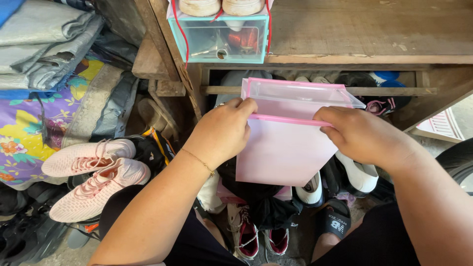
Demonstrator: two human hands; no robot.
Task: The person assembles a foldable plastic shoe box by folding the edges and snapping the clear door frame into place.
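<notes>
A pink plastic shoe box (pixel 286 148) with a clear flap is held up in front of a wooden shelf unit. My left hand (pixel 221 130) grips its upper left rim, thumb and fingers pinched over the pink edge. At the upper right rim, my right hand (pixel 362 135) holds the same edge. A thin gold bracelet circles my left wrist. The clear lid panel (pixel 300 91) tilts away above my hands.
A teal clear-fronted shoe box (pixel 224 42) sits on the wooden shelf (pixel 369 34), with pale shoes on top. A pair of pink sneakers (pixel 93 172) lies at the left. White shoes (pixel 357 172), black slides (pixel 332 216) and red-lined sneakers (pixel 246 236) crowd the floor below. Folded fabrics (pixel 44 59) pile at the far left.
</notes>
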